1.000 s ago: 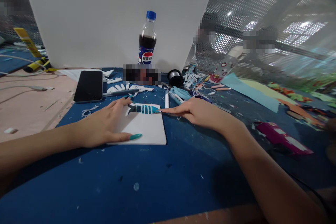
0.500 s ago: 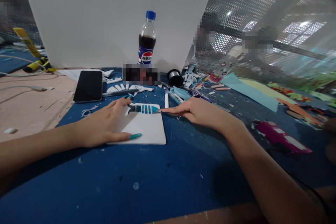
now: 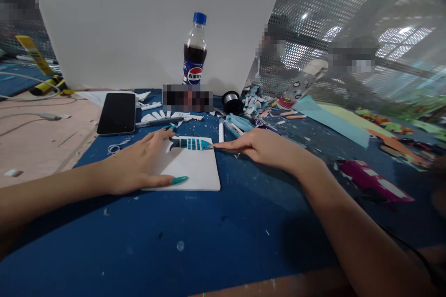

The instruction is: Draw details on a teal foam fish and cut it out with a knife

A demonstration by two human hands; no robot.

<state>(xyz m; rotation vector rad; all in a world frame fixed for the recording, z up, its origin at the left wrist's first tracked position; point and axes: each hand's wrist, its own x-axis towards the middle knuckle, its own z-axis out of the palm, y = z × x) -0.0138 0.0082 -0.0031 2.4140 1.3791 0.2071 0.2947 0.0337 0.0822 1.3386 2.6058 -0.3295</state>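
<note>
A white foam-like board (image 3: 195,174) lies flat on the blue table, with a blue and dark fish-shaped piece (image 3: 193,144) in striped sections near its far edge. My left hand (image 3: 141,164) rests across the board's left side, thumb and fingers spread apart, long teal nails showing. Its fingertips are by the dark tail of the fish. From the right, my right hand (image 3: 256,146) grips a thin pointed metal tool (image 3: 211,146), index finger stretched along it. The tip meets the fish's blue head end; most of the tool is hidden under the hand.
Beyond the board are a phone (image 3: 117,113), a grey pen (image 3: 158,122), white scraps (image 3: 165,115), a wire spool (image 3: 232,102) and a cola bottle (image 3: 195,53). To the right lie blue paper (image 3: 336,118) and a magenta object (image 3: 376,181). A white panel (image 3: 132,23) stands behind.
</note>
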